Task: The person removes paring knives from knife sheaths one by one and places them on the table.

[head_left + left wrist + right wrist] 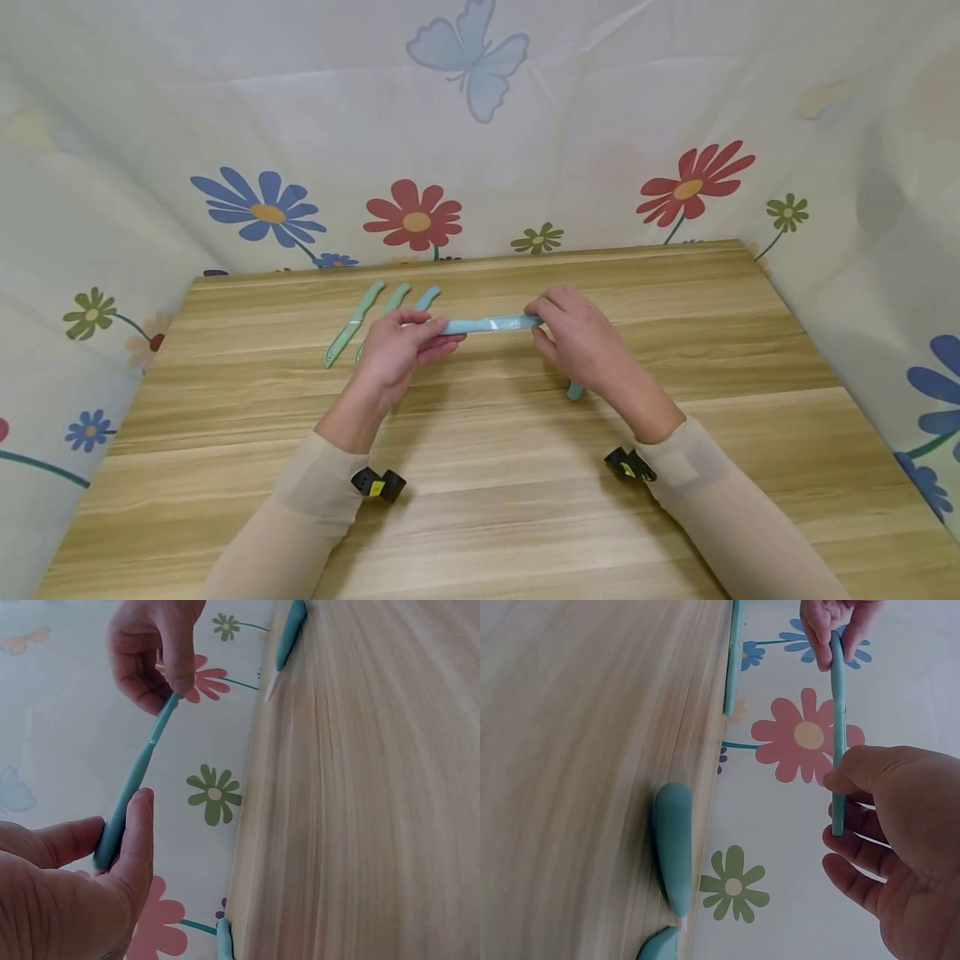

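A light-blue sheathed knife is held level above the table between both hands. My left hand pinches its handle end between thumb and fingers, as the left wrist view shows with the knife slanting upward. At the sheath end, my right hand pinches with thumb and fingers; in the right wrist view the thumb of the right hand lies across the sheath. Below the right hand, a teal knife handle lies on the table, the rest hidden in the head view. A short white part shows past that handle.
Left of centre on the wood-grain table lie a green sheathed knife, a second green knife and a blue one, the latter two partly behind the left hand. A flower-printed curtain borders the table's back and sides.
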`<state>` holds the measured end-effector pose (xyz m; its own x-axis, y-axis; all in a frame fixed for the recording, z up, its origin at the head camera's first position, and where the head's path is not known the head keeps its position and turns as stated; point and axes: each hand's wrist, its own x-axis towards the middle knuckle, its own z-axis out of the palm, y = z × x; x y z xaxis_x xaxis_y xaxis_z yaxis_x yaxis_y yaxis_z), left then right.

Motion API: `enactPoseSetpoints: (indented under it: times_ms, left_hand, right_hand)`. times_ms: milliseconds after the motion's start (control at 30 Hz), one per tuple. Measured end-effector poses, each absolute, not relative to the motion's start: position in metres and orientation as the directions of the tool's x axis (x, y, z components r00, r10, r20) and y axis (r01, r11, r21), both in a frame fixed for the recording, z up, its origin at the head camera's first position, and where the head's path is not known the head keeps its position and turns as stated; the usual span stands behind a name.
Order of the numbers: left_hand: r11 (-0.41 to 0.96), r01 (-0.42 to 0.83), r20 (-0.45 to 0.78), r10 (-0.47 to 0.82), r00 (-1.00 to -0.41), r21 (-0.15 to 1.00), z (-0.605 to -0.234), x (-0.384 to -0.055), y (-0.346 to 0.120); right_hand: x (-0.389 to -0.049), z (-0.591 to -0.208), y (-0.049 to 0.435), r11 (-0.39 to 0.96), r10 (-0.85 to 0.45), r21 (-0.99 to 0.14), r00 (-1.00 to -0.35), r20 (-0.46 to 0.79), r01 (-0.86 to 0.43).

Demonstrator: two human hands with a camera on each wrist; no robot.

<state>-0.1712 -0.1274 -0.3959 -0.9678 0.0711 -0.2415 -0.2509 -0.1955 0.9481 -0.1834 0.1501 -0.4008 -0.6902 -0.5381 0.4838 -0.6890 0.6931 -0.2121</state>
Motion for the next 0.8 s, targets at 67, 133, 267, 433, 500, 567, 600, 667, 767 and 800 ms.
enactPoseSetpoints:
  times_ms: [67,133,267,433,500,567,600,667,767,800]
  left_hand:
    - [-0.204,-0.262,-0.252,0.072,-0.965,0.943,-0.3978,-0.1711,-0.1277]
    - [-0.215,-0.273,-0.263,0.073,-0.962,0.938,-0.3995,-0.1709,-0.1283]
    - [-0.236,-0.290,-0.279,0.076,-0.957,0.928,-0.4018,-0.1705,-0.1285]
    - [-0.234,-0.300,-0.290,0.075,-0.954,0.925,-0.4044,-0.1713,-0.1281]
    - [-0.233,-0.303,-0.294,0.075,-0.953,0.924,-0.4053,-0.1716,-0.1278]
    - [-0.235,-0.305,-0.296,0.075,-0.952,0.923,-0.4058,-0.1715,-0.1274]
    - [-0.237,-0.305,-0.296,0.076,-0.952,0.922,-0.4065,-0.1717,-0.1276]
    - [-0.237,-0.307,-0.297,0.078,-0.952,0.922,-0.4064,-0.1713,-0.1274]
    - [-0.233,-0.310,-0.299,0.082,-0.951,0.922,-0.4064,-0.1710,-0.1275]
    - [-0.232,-0.312,-0.301,0.084,-0.950,0.921,-0.4066,-0.1710,-0.1274]
  right_hand:
    - [-0.1836,-0.4017,0.1505,0.685,-0.548,-0.206,-0.680,0.487,-0.699]
    - [-0.1835,-0.4023,0.1510,0.679,-0.556,-0.204,-0.676,0.484,-0.705]
    - [-0.1826,-0.4022,0.1519,0.673,-0.566,-0.212,-0.679,0.468,-0.708]
    - [-0.1822,-0.4014,0.1527,0.680,-0.573,-0.225,-0.698,0.430,-0.697]
    - [-0.1822,-0.4010,0.1531,0.682,-0.577,-0.225,-0.701,0.419,-0.696]
    - [-0.1822,-0.4007,0.1534,0.682,-0.582,-0.222,-0.701,0.411,-0.697]
    - [-0.1823,-0.4005,0.1536,0.681,-0.585,-0.221,-0.700,0.409,-0.698]
    - [-0.1825,-0.4003,0.1539,0.678,-0.592,-0.217,-0.697,0.405,-0.702]
    - [-0.1831,-0.4006,0.1544,0.672,-0.601,-0.214,-0.691,0.400,-0.709]
    - [-0.1833,-0.4006,0.1547,0.672,-0.604,-0.213,-0.691,0.398,-0.710]
